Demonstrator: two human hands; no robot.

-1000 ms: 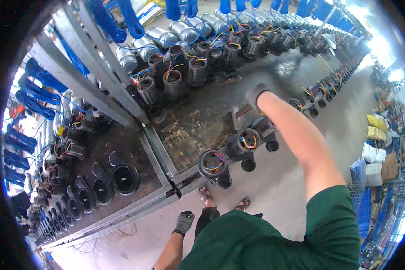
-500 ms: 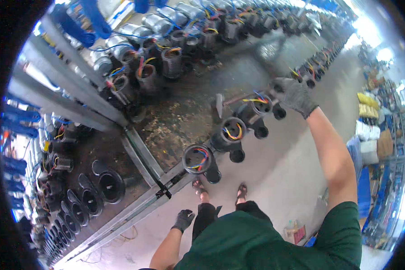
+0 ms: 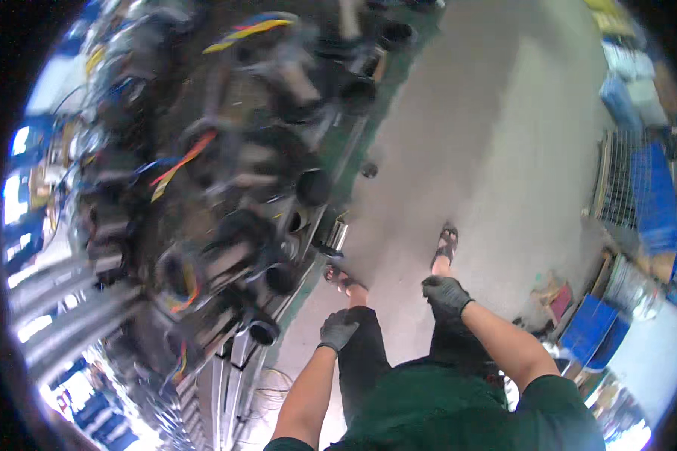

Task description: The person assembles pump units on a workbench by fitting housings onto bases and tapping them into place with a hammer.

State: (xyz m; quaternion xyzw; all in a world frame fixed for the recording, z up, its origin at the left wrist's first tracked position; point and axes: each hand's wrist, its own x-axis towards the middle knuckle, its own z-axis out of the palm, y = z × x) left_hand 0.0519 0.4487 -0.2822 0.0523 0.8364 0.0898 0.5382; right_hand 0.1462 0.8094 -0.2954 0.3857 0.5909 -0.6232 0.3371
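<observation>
My left hand (image 3: 338, 331), in a grey glove, hangs low in front of my left thigh. Its fingers curl inward, and nothing shows in them. My right hand (image 3: 445, 295), gloved alike, is held over my right leg with its fingers folded in and nothing visible inside. Neither hand touches the bench. To the left of both stand dark motor housings (image 3: 177, 274) with red, yellow and blue wires, blurred by motion. Short black tubes (image 3: 263, 331) stick out from them towards the bench edge.
A bench edge with a green strip (image 3: 353, 154) runs along my left. Pale floor (image 3: 459, 150) stretches ahead. On the right are a wire mesh rack (image 3: 617, 180), blue panels (image 3: 590, 327) and pale sacks (image 3: 632, 83). Grey metal bars (image 3: 75, 319) rise at the left.
My right hand has drawn back from the housings at the bench edge to above my right leg. The view has turned, so the bench now lies along my left.
</observation>
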